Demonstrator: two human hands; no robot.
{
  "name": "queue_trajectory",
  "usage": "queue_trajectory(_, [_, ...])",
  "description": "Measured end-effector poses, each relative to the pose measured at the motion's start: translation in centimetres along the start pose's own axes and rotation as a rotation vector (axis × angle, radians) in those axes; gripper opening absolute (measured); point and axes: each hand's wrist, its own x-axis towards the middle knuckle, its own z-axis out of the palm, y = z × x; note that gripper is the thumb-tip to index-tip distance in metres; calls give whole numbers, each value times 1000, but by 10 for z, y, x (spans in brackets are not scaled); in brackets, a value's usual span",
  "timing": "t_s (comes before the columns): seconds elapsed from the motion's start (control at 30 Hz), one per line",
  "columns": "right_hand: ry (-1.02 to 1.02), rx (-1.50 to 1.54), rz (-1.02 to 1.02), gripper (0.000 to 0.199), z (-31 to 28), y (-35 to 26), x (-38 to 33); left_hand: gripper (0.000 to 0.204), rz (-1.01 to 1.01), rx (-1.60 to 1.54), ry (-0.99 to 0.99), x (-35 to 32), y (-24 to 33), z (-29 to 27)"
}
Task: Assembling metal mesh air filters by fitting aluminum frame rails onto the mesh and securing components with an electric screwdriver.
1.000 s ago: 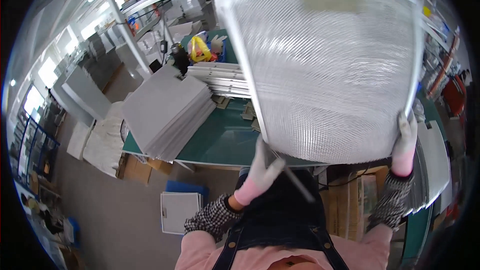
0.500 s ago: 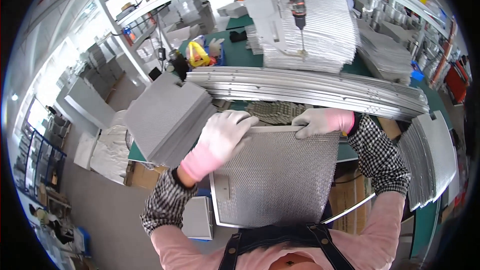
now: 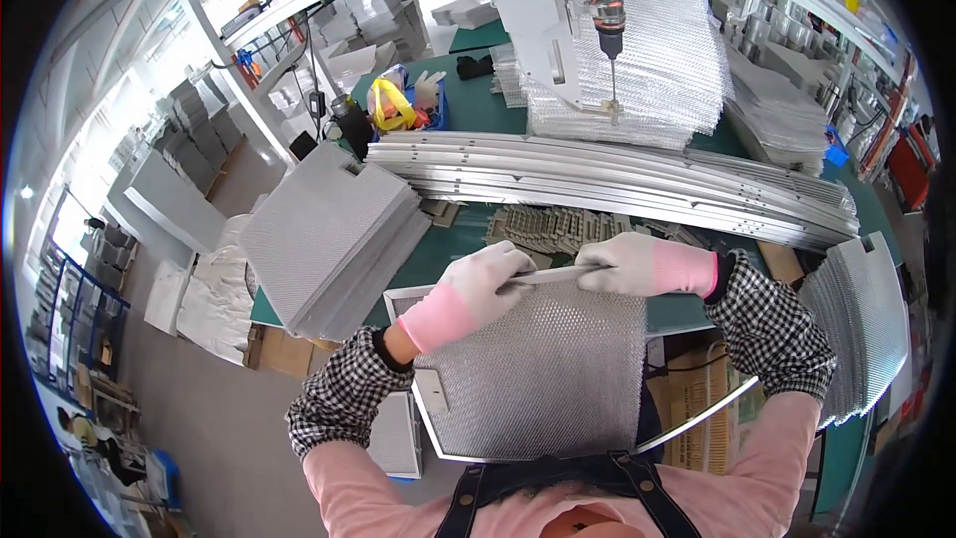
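Observation:
A silver mesh filter panel [image 3: 543, 379] in a metal frame lies flat in front of me, over the near edge of the green table [image 3: 453, 234]. My left hand [image 3: 478, 284], in a white and pink glove, presses on the panel's far edge. My right hand [image 3: 632, 264], gloved the same, grips a thin metal frame strip [image 3: 553, 276] along that far edge. Both hands meet at the strip.
A stack of mesh sheets [image 3: 329, 234] sits at my left. Long aluminium strips [image 3: 617, 179] lie across the table's middle. A hanging electric screwdriver [image 3: 605, 0] points down at more mesh stacks [image 3: 647, 70]. More panels [image 3: 861, 324] stand at my right.
The panel, held upright and high a second ago, has come down flat before me. Both hands have moved to its far edge and closed in on the strip.

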Motion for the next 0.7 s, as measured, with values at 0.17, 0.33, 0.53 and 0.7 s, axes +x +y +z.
queue_trajectory(0.17, [57,-169,-186,33,9,7,4,34,-340,-453,-366,10,13,-33])
queue_trajectory(0.33, [-230,-116,-21,46,-6,-19,3,34,-312,-368,-504,5,17,-47])
queue_trajectory(0.53, [-264,42,-45,46,-10,13,-7,23,28,-29,-149,-8,17,-12])
queue_trajectory(0.7, [-68,-190,125,33,-9,22,-41,21,43,97,-80,0,10,4])
